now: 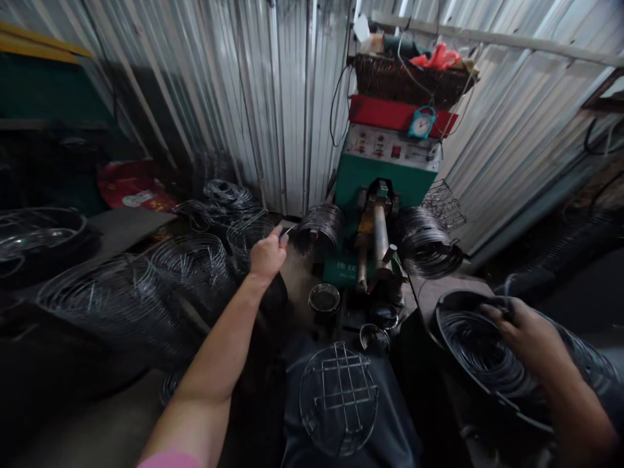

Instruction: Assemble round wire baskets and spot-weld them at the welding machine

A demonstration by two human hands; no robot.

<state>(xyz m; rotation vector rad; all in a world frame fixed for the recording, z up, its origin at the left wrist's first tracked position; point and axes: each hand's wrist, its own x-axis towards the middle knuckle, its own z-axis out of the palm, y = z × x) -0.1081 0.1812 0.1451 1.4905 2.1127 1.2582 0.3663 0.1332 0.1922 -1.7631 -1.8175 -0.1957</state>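
l hand (269, 255) is reaching fwd over the middle, its fingers pressing together & pinching a thin piece (289, 231), which is pointing twd the l ring stack (320, 227). too small to tell what that piece is. r hand (521, 325) is hovering over or touching the wire rings (480, 348) in the big round tub (502, 396), off to the r side; its fingers are curling, but w/ the blur can't tell if they're gripping anything.

a round wire rack (340, 396), w/ bars crossing inside its hoop, is lying btwn the arms on a dk cloth (394, 416), low in the middle. just beyond it, a sm round container (324, 298) is standing near the foot of the green machine (353, 174). the machine is facing the person, w/ a metal cyl (380, 235) sticking out of its front; the l ring stack is sitting on one side of that & the r ring stack (428, 242) on the other. a control panel (385, 148) is showing up top, w/ a red strip (380, 114), a teal dial (422, 122) & a dk basket (409, 79) sitting above.

over on the l side, wire baskets (190, 266) are standing in a row, & loose wire coils (227, 198) are piling up behind them, nr the corrugated wall (277, 110).
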